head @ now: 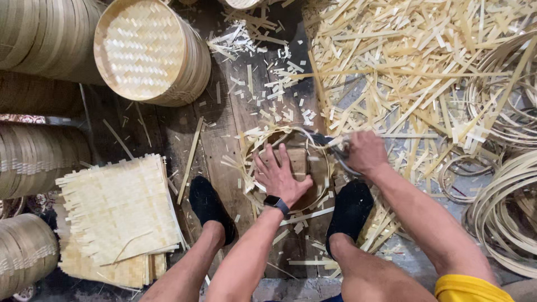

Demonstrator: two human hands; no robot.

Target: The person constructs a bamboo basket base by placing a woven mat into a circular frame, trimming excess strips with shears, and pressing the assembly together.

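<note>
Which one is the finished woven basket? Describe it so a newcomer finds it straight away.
Start at the stack of flat square woven mats on the floor at lower left, then look straight up toward the top edge. The finished basket lies there on its side, its round woven bottom facing the camera. The bamboo hoops stacked beside it show only ribbed rims.

A round bamboo hoop (286, 168) with woven matting lies flat at frame centre — shears (330, 146) cross its right rim.

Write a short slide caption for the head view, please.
Left hand presses a woven bamboo round while right hand trims with shears.
</note>
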